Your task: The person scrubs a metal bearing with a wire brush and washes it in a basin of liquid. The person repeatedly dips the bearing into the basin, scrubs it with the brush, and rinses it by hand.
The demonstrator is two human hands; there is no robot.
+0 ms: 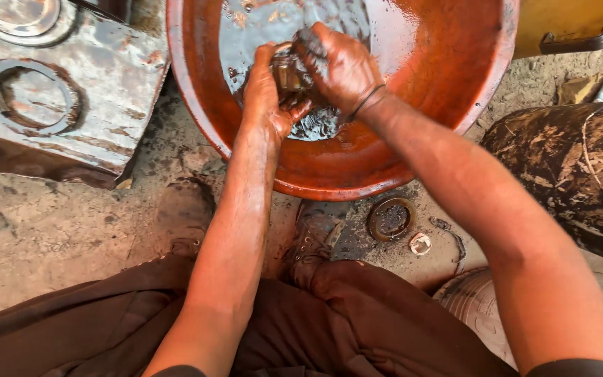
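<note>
A wide orange-brown basin (448, 77) holds dark oily liquid (259, 28). Over it, my left hand (268, 98) and my right hand (340, 66) both grip a small greasy metal part (289, 73), which is mostly hidden between the fingers. Both hands and forearms are coated in oil. A dark band circles my right wrist (366, 100).
A dirty metal housing (57, 91) with round openings lies at the left. A round ring-shaped part (391, 219) and a small shiny piece (420, 243) rest on the dirt floor below the basin. A grimy tyre-like object (567, 160) sits at the right. My brown-trousered knees (329, 321) fill the bottom.
</note>
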